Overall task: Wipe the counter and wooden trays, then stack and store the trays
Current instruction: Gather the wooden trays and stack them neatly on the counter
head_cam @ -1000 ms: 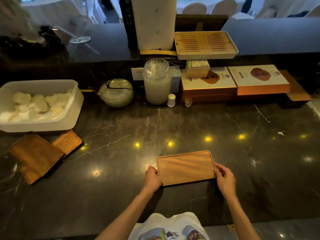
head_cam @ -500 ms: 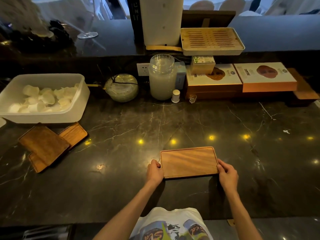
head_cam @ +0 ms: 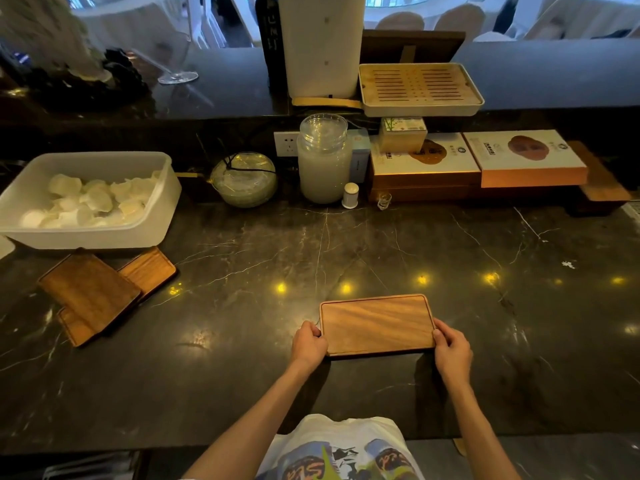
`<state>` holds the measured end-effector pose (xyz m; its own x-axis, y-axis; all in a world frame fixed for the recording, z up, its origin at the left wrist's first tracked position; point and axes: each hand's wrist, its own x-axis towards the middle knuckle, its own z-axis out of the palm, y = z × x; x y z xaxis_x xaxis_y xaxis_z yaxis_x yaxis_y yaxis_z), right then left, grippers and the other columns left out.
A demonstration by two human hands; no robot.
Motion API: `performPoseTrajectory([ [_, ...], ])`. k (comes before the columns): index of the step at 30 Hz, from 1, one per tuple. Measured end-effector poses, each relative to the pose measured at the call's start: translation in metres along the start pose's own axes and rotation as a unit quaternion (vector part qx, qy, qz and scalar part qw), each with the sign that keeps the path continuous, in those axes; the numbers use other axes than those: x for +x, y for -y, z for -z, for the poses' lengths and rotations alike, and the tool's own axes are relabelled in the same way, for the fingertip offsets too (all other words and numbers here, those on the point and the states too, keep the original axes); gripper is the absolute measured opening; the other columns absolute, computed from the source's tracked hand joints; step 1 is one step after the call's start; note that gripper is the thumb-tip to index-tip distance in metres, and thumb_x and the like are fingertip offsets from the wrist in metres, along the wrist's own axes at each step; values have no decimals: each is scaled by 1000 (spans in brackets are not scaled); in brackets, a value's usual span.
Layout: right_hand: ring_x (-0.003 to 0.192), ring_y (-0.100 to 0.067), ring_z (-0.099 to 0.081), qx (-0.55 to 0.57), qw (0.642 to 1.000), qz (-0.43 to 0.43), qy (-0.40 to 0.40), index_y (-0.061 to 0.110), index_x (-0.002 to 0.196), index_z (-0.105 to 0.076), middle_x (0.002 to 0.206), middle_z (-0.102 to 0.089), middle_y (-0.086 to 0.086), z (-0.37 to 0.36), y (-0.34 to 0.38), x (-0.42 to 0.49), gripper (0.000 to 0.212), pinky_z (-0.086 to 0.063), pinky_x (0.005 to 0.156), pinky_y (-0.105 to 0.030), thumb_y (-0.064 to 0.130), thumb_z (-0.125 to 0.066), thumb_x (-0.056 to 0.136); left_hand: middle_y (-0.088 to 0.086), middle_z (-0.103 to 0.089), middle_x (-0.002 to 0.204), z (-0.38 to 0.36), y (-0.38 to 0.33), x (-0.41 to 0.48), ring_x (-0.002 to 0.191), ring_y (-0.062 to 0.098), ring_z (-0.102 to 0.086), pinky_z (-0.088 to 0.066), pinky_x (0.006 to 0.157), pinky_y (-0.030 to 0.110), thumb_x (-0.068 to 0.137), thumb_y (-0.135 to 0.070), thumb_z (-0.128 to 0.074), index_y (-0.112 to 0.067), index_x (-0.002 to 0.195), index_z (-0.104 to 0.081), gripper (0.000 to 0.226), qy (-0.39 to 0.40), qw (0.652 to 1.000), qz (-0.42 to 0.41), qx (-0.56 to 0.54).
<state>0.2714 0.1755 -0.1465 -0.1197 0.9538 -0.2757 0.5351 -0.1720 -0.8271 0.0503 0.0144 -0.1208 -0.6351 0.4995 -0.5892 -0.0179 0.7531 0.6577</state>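
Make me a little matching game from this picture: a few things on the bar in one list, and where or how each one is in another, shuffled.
Things:
1. nearest wooden tray
2. white tub
3. glass jar
4. slatted tray

Places or states:
a. up on the raised ledge at the back
b. gripped at its short ends by the left hand and right hand
c. far left, holding pale pieces
d. beside the wall socket, whitish inside

Pairs: 1-b, 2-c, 3-d, 4-a.
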Motion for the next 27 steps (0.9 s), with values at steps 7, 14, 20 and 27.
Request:
performPoseTrajectory([
  [7,118,-26,-52,-11,1000,0,6,12,129,-59,127,-56,-11,1,-1,1,33,-41,97,-37,14,-51,97,10,-57,94,-3,3,2,88,24,-57,-51,74,35,91,-3,-54,-12,92,-49,10,2,1000,-12,4],
  [14,119,-27,-52,-60,998,-4,9,14,129,-58,128,-54,-12,2,11,-4,33,-45,99,-42,14,-50,97,9,-58,96,2,7,5,89,23,-57,-51,77,36,92,-8,-54,-14,93,-48,9,35,999,-9,-15],
  [20,123,-33,-42,-240,967,83,-31,10,131,-54,133,-49,-16,-26,49,-30,37,-41,102,-49,23,-51,96,10,-58,103,30,20,8,93,24,-55,-47,81,36,92,-12,-49,-15,103,-53,12,71,996,12,-46],
  [27,120,-28,-47,-219,938,200,178,8,121,-63,124,-60,-14,-143,127,-99,28,-33,104,-36,15,-51,97,13,-59,101,124,67,14,87,24,-54,-45,74,35,94,-9,-46,-14,108,-55,17,57,991,55,-111],
])
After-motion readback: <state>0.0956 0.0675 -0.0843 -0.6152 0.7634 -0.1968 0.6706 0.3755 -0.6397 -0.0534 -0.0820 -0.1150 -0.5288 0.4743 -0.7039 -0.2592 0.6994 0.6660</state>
